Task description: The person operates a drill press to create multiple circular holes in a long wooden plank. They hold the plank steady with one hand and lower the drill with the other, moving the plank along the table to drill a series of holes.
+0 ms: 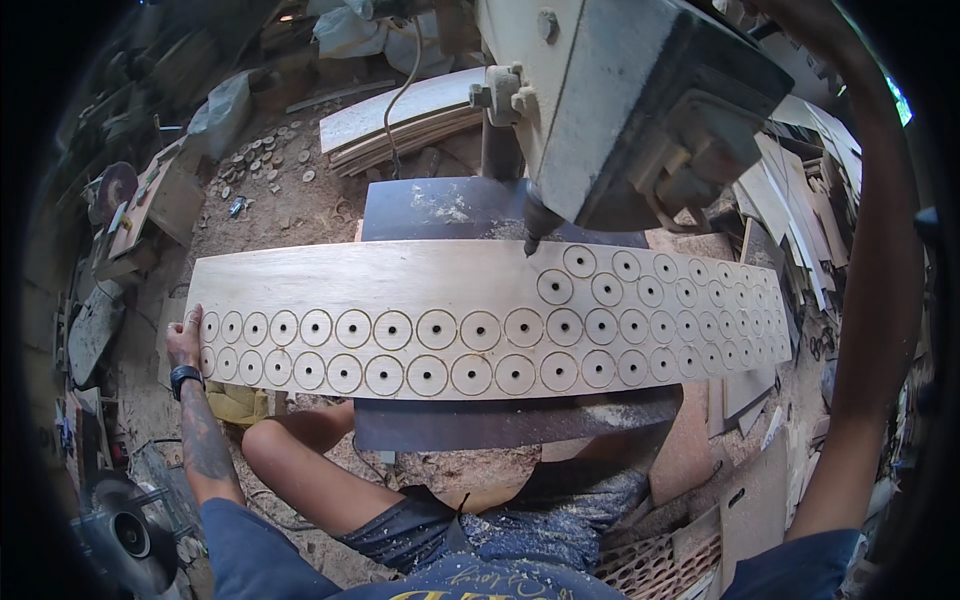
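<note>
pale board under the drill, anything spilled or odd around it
Yes: loose round discs lie strewn, not stacked, on the floor beyond the pale board, and sawdust litters the dark table. The board itself shows no obvious cracks.

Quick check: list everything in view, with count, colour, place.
Board: one, pale wood, centre
Drill press: one, cream and grey, upper centre
Chuck: one, dark, at the board's far edge
Table plate: one, dark grey, under the board
Loose discs: many, tan, floor upper left
Stacked panels: several, pale, beyond the plate
Round device: one, dark, lower left
Perforated offcuts: several, brown, lower right
Wristband: one, black, left wrist
Shirt: one, navy, lower edge
Left hand: one, bare, gripping the board's left end
Right arm: one, bare, raised at right, hand unseen
</note>
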Tool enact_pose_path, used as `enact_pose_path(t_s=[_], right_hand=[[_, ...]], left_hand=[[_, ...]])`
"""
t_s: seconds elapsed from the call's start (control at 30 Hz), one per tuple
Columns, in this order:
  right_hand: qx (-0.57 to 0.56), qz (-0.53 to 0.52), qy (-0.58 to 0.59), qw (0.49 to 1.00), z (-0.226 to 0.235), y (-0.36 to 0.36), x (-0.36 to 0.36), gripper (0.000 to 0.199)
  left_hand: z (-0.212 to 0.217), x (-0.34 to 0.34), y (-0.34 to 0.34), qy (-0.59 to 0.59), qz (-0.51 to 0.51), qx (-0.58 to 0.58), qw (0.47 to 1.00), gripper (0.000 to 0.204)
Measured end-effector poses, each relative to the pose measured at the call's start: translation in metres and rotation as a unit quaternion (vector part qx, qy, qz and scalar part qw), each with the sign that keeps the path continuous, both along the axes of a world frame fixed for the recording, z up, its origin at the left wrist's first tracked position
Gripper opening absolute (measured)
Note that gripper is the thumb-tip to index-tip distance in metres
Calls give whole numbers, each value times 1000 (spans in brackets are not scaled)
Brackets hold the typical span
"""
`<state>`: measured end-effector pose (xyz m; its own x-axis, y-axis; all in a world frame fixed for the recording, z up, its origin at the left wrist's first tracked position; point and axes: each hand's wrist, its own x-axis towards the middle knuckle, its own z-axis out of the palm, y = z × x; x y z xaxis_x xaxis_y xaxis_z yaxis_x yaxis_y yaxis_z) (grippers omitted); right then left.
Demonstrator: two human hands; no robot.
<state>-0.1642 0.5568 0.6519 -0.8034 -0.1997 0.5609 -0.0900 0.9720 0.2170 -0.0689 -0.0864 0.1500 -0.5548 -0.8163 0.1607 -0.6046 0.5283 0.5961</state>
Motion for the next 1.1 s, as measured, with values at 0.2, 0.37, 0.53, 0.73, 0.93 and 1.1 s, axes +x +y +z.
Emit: enact_pose_path(t_s=[0.2,0.37,0.53,0.73,0.93,1.1], right_hand=[[80,46,82,992,-15,1,25,29],[24,5,-13,1000,-12,-10,38,31],[45,55,61,996,-25,11,37,32],[36,83,-144,985,-13,20,17,47],[21,29,-92,995,-65,65,64,35],[-49,2,3,999,-116,44,111,28]], left_hand=[[3,1,1,-29,-1,-11,1000,72],[-2,1,-1,-32,16,-23,999,77],[-5,2,-3,-39,26,-33,998,77],[-4,5,-3,-38,6,-5,999,78],[-5,6,-1,-36,1,14,999,75],[-7,4,-4,-42,3,-18,999,75]])
